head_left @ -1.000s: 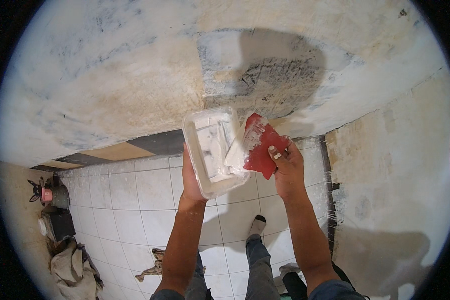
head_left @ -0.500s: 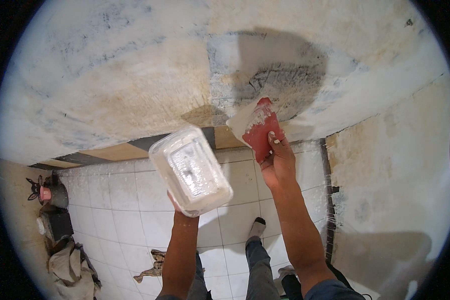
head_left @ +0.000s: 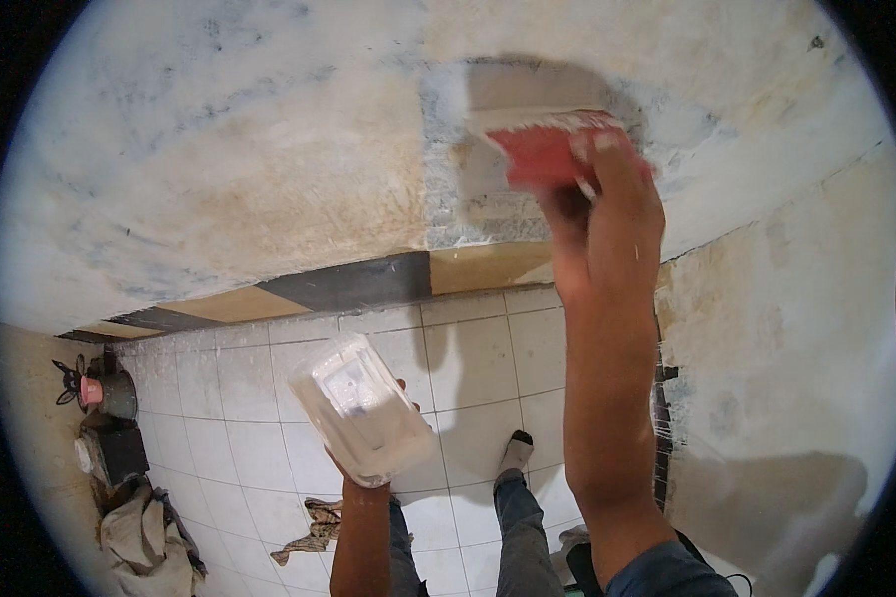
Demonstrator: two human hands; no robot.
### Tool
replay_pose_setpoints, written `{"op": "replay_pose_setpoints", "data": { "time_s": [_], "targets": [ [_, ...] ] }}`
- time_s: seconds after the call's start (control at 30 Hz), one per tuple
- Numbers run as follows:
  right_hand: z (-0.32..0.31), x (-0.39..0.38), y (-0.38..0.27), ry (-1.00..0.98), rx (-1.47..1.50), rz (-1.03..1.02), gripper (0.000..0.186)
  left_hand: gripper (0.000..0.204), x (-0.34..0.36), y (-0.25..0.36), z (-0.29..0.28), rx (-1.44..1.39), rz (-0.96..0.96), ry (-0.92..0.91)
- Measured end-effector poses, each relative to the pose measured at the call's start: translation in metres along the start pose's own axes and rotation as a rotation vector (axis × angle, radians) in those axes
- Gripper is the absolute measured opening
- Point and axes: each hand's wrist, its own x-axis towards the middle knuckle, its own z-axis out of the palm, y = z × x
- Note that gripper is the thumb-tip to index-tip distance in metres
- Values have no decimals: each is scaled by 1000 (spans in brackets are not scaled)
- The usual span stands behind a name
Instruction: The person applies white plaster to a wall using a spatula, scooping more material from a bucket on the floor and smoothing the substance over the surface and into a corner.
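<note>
Translucent, whitish plastic forms the shallow rectangular tub [head_left: 396, 458], which is held low by the left hand [head_left: 348, 482]; the fingers are wrapped around its right side and the underside appears cradled, though the palm is hidden. The tub can be judged light and slightly flexible, and its smeared walls may be slippery, so support is best given from beneath. Farther out, a thin red scraper sheet with a ragged edge [head_left: 543, 154] is pinched between the thumb and fingers of the right hand [head_left: 617, 214], in front of the patchy cream-and-grey wall [head_left: 269, 169]; because of blur, it cannot be told whether the wall is touched. The sheet is probably light and springy, liable to flex under pressure, and is best gripped along its back, clear of the white paste [head_left: 558, 121] on its upper edge. Beyond, the wall is bordered below by a dark-grey and tan band [head_left: 358, 284].
</note>
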Motion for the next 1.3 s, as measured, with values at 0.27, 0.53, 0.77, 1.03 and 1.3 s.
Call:
{"op": "replay_pose_setpoints", "data": {
  "time_s": [0.27, 0.53, 0.77, 1.03, 1.3],
  "targets": [
    [-128, -16, 96, 128, -143, 347, 32, 77, -20, 17, -33, 660, 61, 281],
    [-19, -5, 85, 48, -26, 251, 20, 81, -26, 16, -33, 434, 69, 315],
    [-6, -32, 45, -43, 22, 190, 31, 78, -24, 11, -33, 743, 66, 394],
    [-121, 9, 62, 169, -843, -667, 24, 75, -29, 5, -18, -50, 56, 345],
    [-193, 73, 118, -396, -1801, -1132, 39, 71, -23, -26, -33, 28, -27, 188]
  ]
}}
